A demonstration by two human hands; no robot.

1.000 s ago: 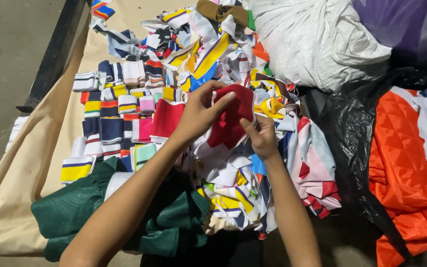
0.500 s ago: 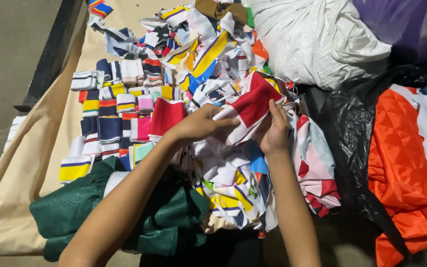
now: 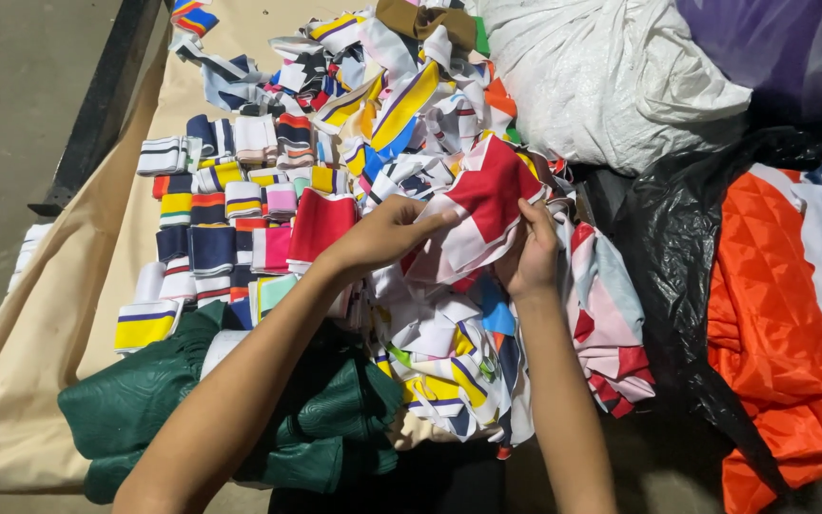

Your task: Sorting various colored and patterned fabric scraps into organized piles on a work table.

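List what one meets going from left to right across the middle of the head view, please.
Beige canvas sheet → rows of folded striped knit bands → left hand → red and white fabric piece → right hand → black plastic bag → orange quilted fabric.

White sack (image 3: 611,81), black plastic (image 3: 677,247), orange quilted cloth (image 3: 773,324), green fabric (image 3: 135,405)

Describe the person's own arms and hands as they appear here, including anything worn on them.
Both arms are bare up to the bottom edge of the picture: no sleeves, gloves, watch or bracelets show. The left hand and the right hand are bare too, with no rings visible on the fingers. The forearms are slim, and the nails look short and unpainted as far as can be told.
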